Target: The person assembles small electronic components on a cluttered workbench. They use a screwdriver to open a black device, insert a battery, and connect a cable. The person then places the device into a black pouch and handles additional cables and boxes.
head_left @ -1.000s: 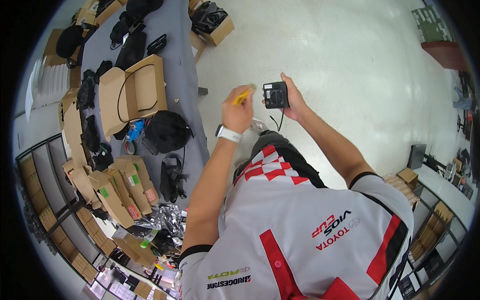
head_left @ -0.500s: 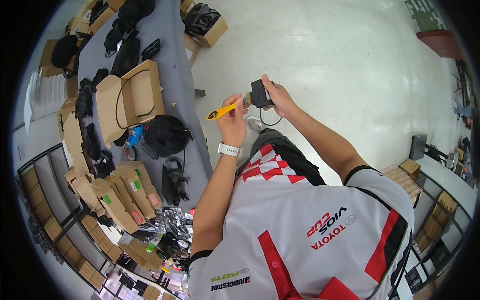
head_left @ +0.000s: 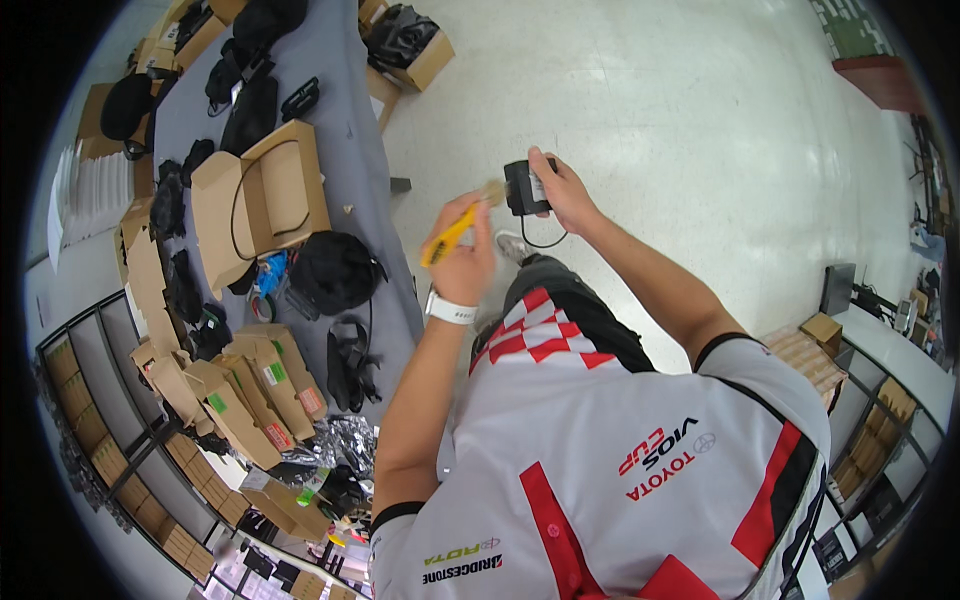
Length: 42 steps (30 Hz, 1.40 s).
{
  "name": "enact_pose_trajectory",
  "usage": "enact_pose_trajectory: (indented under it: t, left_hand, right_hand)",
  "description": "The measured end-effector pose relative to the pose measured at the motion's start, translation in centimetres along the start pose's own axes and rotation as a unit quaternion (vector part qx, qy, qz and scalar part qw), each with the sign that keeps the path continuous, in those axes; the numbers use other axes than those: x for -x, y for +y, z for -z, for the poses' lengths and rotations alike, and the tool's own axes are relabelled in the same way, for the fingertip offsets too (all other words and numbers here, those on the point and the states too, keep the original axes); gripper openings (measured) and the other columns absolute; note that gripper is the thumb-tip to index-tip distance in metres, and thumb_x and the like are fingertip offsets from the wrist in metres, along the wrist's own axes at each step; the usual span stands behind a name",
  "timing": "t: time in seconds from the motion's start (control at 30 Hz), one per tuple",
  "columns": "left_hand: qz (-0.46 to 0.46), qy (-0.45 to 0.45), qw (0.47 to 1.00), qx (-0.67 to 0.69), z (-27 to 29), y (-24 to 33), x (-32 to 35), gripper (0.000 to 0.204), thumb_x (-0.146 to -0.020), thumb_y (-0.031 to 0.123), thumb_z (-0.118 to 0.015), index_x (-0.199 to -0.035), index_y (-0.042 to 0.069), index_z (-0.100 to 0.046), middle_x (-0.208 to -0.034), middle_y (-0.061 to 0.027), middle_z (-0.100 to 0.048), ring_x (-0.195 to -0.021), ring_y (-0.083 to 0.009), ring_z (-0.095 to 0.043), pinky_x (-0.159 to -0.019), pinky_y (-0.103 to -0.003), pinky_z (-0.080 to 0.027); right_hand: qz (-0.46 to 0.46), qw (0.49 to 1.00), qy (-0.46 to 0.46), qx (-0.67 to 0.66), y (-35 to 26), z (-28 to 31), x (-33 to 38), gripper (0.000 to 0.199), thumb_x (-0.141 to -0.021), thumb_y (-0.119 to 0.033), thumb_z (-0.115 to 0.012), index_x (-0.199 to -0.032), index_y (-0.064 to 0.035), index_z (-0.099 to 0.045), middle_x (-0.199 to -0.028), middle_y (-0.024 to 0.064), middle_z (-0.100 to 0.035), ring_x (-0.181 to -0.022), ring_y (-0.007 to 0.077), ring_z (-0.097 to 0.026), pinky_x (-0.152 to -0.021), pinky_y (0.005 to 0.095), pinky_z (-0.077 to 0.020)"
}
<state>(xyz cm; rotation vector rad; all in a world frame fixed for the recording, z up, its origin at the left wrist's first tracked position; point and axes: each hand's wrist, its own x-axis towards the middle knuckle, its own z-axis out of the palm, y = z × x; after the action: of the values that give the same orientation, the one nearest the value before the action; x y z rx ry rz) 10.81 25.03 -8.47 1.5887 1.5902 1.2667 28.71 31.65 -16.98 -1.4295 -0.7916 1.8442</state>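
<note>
My left hand (head_left: 470, 262), slightly blurred, is closed around a yellow-handled paintbrush (head_left: 449, 240). The pale bristles point up and to the right, beside the left face of a small black box-shaped device (head_left: 520, 190); whether they touch it I cannot tell. My right hand (head_left: 572, 203) grips that device from its right side, thumb over the top edge. A pale label shows on the device near the thumb. From its lower side a thin black cable (head_left: 538, 246) loops toward my right hand. Both hands are held over the floor, in front of my body.
To the left, a grey-covered table (head_left: 355, 150) carries an open cardboard box (head_left: 290, 195), a black cap-like item (head_left: 333, 272), black pouches and several narrow cartons (head_left: 270, 385). A box with black bags (head_left: 425, 60) stands beyond it. At the right is a white counter (head_left: 905, 350).
My left hand has swung the paintbrush, so its handle now slants more steeply and its bristles sit higher. The device has turned slightly in my right hand, showing its label.
</note>
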Motion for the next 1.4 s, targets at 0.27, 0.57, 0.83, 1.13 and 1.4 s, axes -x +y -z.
enact_pose_trajectory:
  t: [0.27, 0.57, 0.83, 1.13, 1.4]
  left_hand:
    - [0.079, 0.060, 0.994, -0.044, 0.7, -3.2, -2.1, 0.025, -0.111, 0.022, -0.059, -0.110, -0.002, -0.069, -0.097, -0.0141, -0.074, -0.083, -0.0223, -0.072, -0.075, -0.035, -0.057]
    - [0.368, -0.101, 0.864, 0.329, 0.7, -6.9, 0.1, 0.057, -0.113, 0.057, -0.045, -0.128, 0.006, -0.065, -0.105, -0.0104, -0.072, -0.065, -0.0120, -0.056, -0.077, -0.040, -0.065]
    - [0.392, -0.097, 0.784, 0.470, 1.2, -7.5, 1.8, 0.075, -0.110, 0.068, -0.037, -0.144, 0.004, -0.055, -0.121, -0.0150, -0.074, -0.101, -0.0272, -0.076, -0.072, -0.043, -0.068]
    - [0.356, -0.035, 0.817, 0.452, 2.3, -7.6, 2.4, 0.067, -0.108, 0.065, -0.047, -0.136, 0.005, -0.060, -0.118, -0.0115, -0.074, -0.093, -0.0216, -0.076, -0.067, -0.039, -0.067]
    - [0.367, 0.036, 0.834, 0.409, 2.7, -7.4, 2.5, 0.062, -0.106, 0.064, -0.055, -0.123, 0.005, -0.065, -0.097, -0.0059, -0.074, -0.082, -0.0160, -0.072, -0.061, -0.032, -0.058]
  right_hand:
    - [-0.001, 0.998, -0.050, 0.042, 0.5, 0.7, -0.4, 0.055, -0.109, -0.056, -0.056, -0.121, -0.0021, -0.051, -0.093, 0.0096, -0.062, -0.074, 0.0155, -0.061, -0.059, 0.0329, -0.0509]
    - [0.009, 0.974, -0.221, -0.038, -0.7, 0.6, 0.0, 0.044, -0.112, -0.041, -0.053, -0.139, -0.0054, -0.051, -0.116, 0.0123, -0.065, -0.098, 0.0186, -0.066, -0.076, 0.0375, -0.0570]
    - [0.129, 0.940, -0.236, 0.208, -2.6, -2.8, 1.4, 0.050, -0.113, -0.036, -0.050, -0.152, -0.0044, -0.052, -0.126, 0.0120, -0.063, -0.112, 0.0229, -0.063, -0.095, 0.0364, -0.0524]
    - [0.361, 0.830, -0.153, 0.396, -3.0, -5.2, 1.9, 0.050, -0.104, -0.025, -0.067, -0.149, -0.0022, -0.057, -0.133, 0.0182, -0.055, -0.120, 0.0355, -0.060, -0.100, 0.0413, -0.0519]
    - [0.463, 0.782, -0.164, 0.384, -2.6, -6.1, 4.2, 0.020, -0.094, -0.011, -0.075, -0.113, -0.0077, -0.079, -0.118, 0.0068, -0.077, -0.102, 0.0265, -0.075, -0.086, 0.0373, -0.0630]
